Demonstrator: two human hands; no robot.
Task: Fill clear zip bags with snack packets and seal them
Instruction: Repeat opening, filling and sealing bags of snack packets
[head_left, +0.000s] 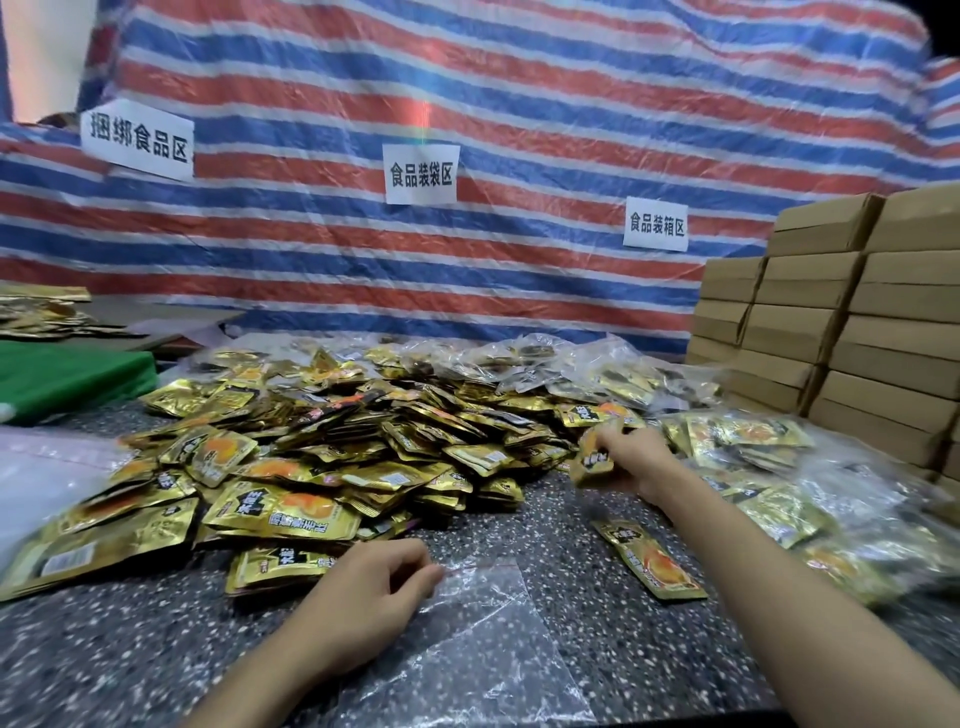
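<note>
A big heap of gold snack packets (332, 447) covers the middle of the speckled counter (130, 649). A clear zip bag (483, 639) lies flat on the counter in front of me. My left hand (374, 587) rests at the bag's upper left corner, its fingers curled and pinching the bag's edge. My right hand (634, 457) reaches to the right side of the heap and grips a few gold packets (595, 457). One loose gold packet (649, 558) lies on the counter under my right forearm.
Filled clear bags of packets (810, 499) pile up at the right. Stacked brown cartons (841, 322) stand behind them. A green box (62, 374) and a stack of clear bags (47, 467) sit at the left. A striped tarp (467, 104) with paper signs forms the back wall.
</note>
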